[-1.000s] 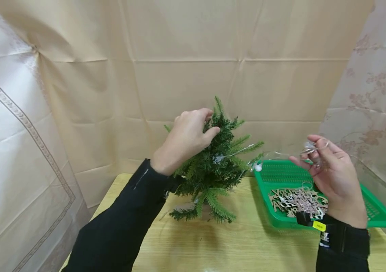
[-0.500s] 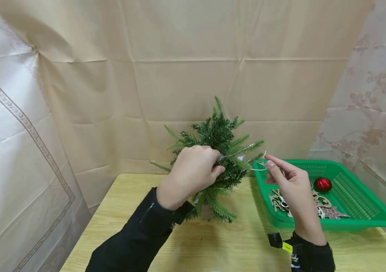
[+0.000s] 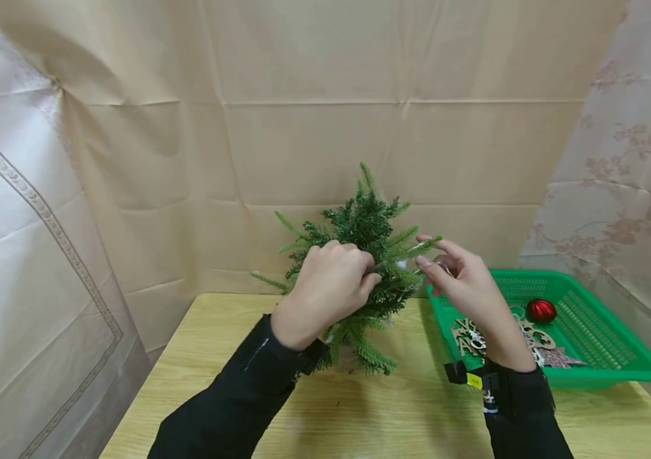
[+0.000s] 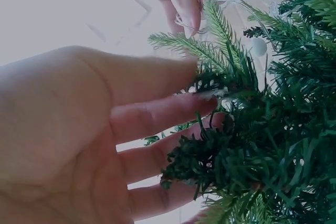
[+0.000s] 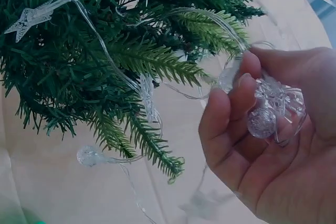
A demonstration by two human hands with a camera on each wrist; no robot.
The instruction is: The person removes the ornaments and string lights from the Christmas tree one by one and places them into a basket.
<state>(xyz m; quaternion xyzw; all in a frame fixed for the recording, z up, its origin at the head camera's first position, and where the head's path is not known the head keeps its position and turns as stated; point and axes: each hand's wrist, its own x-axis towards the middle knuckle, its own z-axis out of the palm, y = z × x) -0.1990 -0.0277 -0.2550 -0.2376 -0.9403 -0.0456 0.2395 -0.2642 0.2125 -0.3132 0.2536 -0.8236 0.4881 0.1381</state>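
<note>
A small artificial Christmas tree stands on the table, wound with a clear string of fairy lights. My left hand reaches into the front branches. Its thumb and index finger pinch a whitish bit of the light string, while the other fingers spread behind a dark green sprig. At the tree's right side, my right hand grips a gathered bundle of the lights, with thumb and fingertips on the wire near a branch tip. A star-shaped light and a round bulb hang on the tree.
To the right, a green plastic basket holds a shiny red ball ornament, wooden letter cutouts and a glittery star. Beige cloth hangs behind the wooden table.
My left hand has come down from the upper tree to its middle front and pinches there. My right hand has moved left from above the basket to the tree's right branches with the lights.
</note>
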